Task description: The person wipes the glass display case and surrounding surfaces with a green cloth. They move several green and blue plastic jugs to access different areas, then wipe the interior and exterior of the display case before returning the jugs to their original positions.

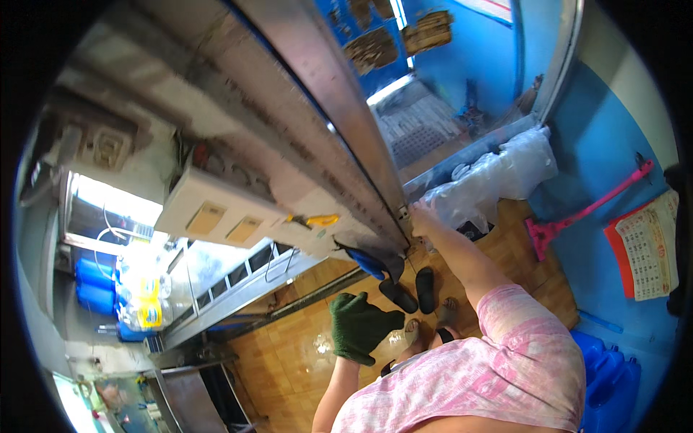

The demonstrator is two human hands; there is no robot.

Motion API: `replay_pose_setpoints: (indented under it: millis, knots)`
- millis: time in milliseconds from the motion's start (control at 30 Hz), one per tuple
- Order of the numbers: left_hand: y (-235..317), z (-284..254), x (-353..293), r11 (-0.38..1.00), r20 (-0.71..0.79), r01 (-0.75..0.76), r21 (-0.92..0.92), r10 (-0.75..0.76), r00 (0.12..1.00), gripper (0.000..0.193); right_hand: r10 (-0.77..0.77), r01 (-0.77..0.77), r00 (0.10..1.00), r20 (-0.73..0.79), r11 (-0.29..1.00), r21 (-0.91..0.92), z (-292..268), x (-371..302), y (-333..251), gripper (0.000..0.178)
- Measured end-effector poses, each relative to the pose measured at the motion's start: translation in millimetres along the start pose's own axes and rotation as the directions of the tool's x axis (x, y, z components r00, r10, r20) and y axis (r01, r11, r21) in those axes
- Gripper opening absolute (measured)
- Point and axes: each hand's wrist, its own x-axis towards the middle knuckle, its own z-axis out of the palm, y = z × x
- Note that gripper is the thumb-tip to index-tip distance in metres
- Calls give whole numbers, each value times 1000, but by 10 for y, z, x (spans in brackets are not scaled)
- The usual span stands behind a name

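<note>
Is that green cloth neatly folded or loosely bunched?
Loosely bunched: the green cloth has lumpy creases and an uneven outline where it covers the end of the left forearm.

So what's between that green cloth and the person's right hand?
In the head view, two black slippers on the tan floor lie between the green cloth and the right hand; a blue-and-black item, hard to identify, is there too.
</note>
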Motion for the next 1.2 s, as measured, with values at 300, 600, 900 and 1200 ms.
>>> replay_pose_setpoints:
  millis: [300, 600, 900, 1200]
  knots:
    - [-387, -122, -829, 953, 29, 160, 256, -173, 984, 35, 93, -91, 993, 74, 995, -27, 22, -150, -71, 63]
    - [-831, -190, -1149, 969, -123, 127, 212, -102, 987, 29, 112, -111, 983, -149, 994, 19, 442, -1571, 101, 53]
    - [-901, -518, -1352, 921, 29, 176, 348, -199, 980, 17, 539, -168, 713, -449, 753, 637, 508, -3136, -188, 99]
    - [-631, -432, -1092, 979, 205, -13, 203, -30, 978, 9, 774, 36, 334, -539, 561, 827, -624, -2633, -522, 84]
